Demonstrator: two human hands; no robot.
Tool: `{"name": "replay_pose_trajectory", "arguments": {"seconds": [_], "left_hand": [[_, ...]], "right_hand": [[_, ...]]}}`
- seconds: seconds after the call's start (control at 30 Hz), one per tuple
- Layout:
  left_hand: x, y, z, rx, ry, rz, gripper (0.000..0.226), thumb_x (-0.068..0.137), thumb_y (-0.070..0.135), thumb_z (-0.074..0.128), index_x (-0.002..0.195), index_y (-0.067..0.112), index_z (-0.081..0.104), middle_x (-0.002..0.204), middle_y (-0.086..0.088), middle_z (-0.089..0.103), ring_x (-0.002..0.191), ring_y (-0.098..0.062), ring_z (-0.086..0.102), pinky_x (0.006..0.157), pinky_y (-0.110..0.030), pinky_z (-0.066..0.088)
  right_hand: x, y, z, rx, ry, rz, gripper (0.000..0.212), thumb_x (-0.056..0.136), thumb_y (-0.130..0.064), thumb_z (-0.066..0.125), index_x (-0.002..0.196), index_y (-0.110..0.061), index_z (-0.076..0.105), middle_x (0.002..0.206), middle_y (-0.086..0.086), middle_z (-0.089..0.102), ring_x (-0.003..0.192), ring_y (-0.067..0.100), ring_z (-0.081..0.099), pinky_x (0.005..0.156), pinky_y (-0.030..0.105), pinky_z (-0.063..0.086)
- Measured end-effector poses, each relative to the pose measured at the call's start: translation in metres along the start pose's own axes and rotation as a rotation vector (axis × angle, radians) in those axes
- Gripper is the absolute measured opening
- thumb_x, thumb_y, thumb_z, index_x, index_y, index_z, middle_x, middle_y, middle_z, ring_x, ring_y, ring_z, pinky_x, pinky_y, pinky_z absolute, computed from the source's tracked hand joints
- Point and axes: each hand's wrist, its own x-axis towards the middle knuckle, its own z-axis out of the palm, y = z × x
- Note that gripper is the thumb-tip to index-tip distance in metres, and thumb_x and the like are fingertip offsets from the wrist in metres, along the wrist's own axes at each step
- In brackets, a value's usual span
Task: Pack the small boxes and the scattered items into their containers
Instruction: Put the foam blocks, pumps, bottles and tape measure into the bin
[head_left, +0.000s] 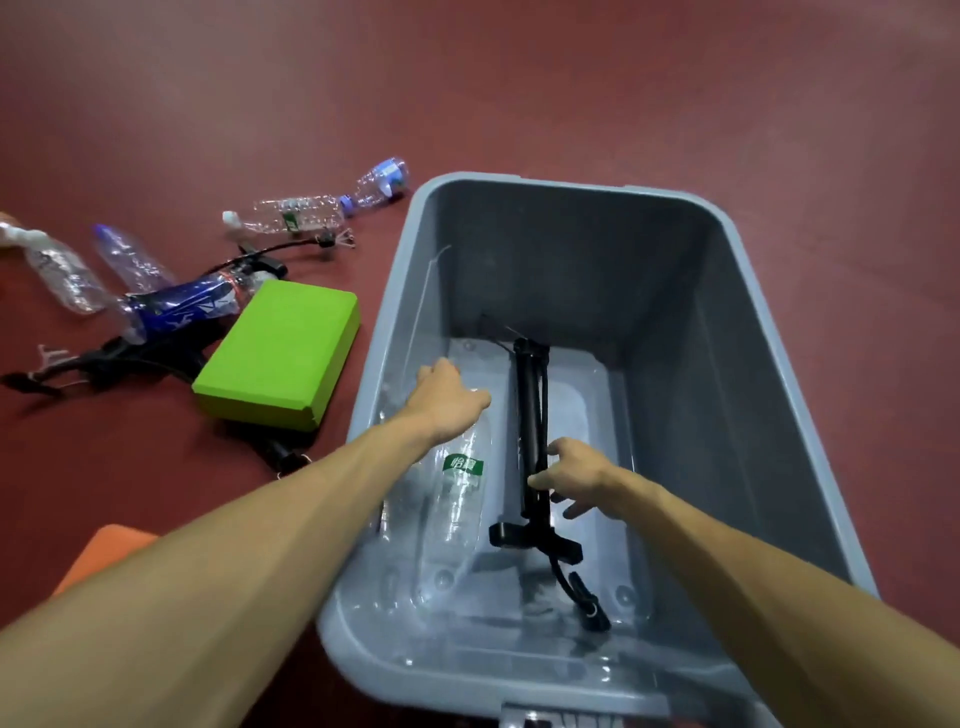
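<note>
Floor (571, 78) of dark red bears grey bin (571, 185), green block (278, 358), scattered bottles (296, 213).

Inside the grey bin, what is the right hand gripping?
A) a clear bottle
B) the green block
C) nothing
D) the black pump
D: the right hand curls round the black pump lying in the grey bin; the left hand holds the clear bottle beside it.

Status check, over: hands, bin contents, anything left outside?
Left hand grips clear bottle, right hand pinches black pump, both inside grey bin. Green block, loose bottles on floor beside it. Nothing blocks the bin.
</note>
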Motion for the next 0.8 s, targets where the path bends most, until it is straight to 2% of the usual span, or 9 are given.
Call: {"name": "replay_pose_trajectory", "arguments": {"seconds": [0.07,0.23,0.3,0.37,0.47,0.53,0.6,0.7,0.8], "left_hand": [[-0.006,0.008,-0.018,-0.054,0.065,0.17,0.05,0.086,0.019,0.057,0.133,0.012,0.041,0.138,-0.007,0.036,0.117,-0.022,0.051,0.093,-0.024,0.036],[-0.026,0.019,-0.075,-0.267,0.234,0.376,0.038,0.085,0.011,0.06,0.122,0.011,0.055,0.122,-0.005,0.045,0.096,-0.01,0.054,0.089,-0.016,0.038],[-0.036,0.01,-0.104,-0.342,0.305,0.386,0.035,0.084,0.011,0.061,0.119,0.011,0.058,0.118,-0.006,0.047,0.095,-0.012,0.055,0.095,-0.022,0.043],[-0.046,-0.008,-0.131,-0.408,0.355,0.372,0.032,0.083,0.011,0.062,0.115,0.011,0.06,0.118,-0.009,0.05,0.094,-0.013,0.056,0.098,-0.032,0.047],[-0.055,-0.057,-0.165,-0.413,0.362,0.281,0.03,0.082,0.013,0.063,0.113,0.012,0.06,0.12,-0.012,0.052,0.094,-0.018,0.057,0.097,-0.039,0.049],[-0.062,-0.099,-0.178,-0.366,0.361,0.172,0.033,0.081,0.015,0.065,0.113,0.012,0.06,0.121,-0.014,0.054,0.102,-0.023,0.059,0.098,-0.036,0.047],[-0.069,-0.143,-0.183,-0.318,0.371,0.052,0.036,0.078,0.018,0.066,0.113,0.011,0.061,0.12,-0.014,0.055,0.11,-0.026,0.057,0.099,-0.033,0.044],[-0.084,-0.208,-0.174,-0.291,0.374,-0.155,0.036,0.08,0.021,0.065,0.115,0.013,0.061,0.122,-0.01,0.055,0.108,-0.026,0.058,0.093,-0.03,0.043],[-0.098,-0.266,-0.153,-0.316,0.409,-0.366,0.044,0.081,0.024,0.064,0.123,0.012,0.056,0.13,-0.013,0.052,0.118,-0.027,0.053,0.097,-0.031,0.04]], "right_hand": [[-0.005,-0.016,-0.006,-0.085,0.047,-0.054,0.026,0.089,-0.013,0.053,0.112,-0.001,0.058,0.113,0.018,0.065,0.103,0.03,0.065,0.081,0.041,0.058],[-0.031,-0.082,-0.021,-0.27,0.316,-0.253,0.026,0.081,-0.009,0.052,0.098,0.0,0.068,0.1,0.018,0.07,0.095,0.033,0.065,0.083,0.04,0.056],[-0.046,-0.113,-0.022,-0.336,0.41,-0.334,0.025,0.081,-0.009,0.052,0.099,0.0,0.068,0.1,0.017,0.07,0.095,0.032,0.064,0.079,0.03,0.052],[-0.059,-0.144,-0.019,-0.407,0.484,-0.398,0.026,0.081,-0.007,0.052,0.1,0.003,0.067,0.102,0.019,0.069,0.097,0.034,0.062,0.076,0.029,0.049],[-0.072,-0.19,-0.006,-0.488,0.546,-0.534,0.022,0.075,-0.007,0.05,0.082,0.009,0.064,0.083,0.023,0.067,0.08,0.037,0.06,0.072,0.037,0.054],[-0.074,-0.221,0.014,-0.558,0.543,-0.609,0.018,0.072,-0.008,0.048,0.065,0.005,0.058,0.065,0.024,0.056,0.069,0.038,0.046,0.058,0.032,0.047],[-0.074,-0.246,0.043,-0.628,0.51,-0.664,0.019,0.073,-0.011,0.048,0.058,-0.001,0.054,0.059,0.018,0.048,0.071,0.034,0.039,0.052,0.031,0.036],[-0.057,-0.266,0.095,-0.693,0.403,-0.711,0.029,0.078,-0.017,0.053,0.09,0.005,0.068,0.092,0.025,0.067,0.096,0.036,0.056,0.076,0.039,0.052],[-0.035,-0.272,0.142,-0.755,0.264,-0.682,0.039,0.085,-0.02,0.052,0.114,0.004,0.062,0.121,0.022,0.062,0.116,0.034,0.054,0.093,0.04,0.049]]}}
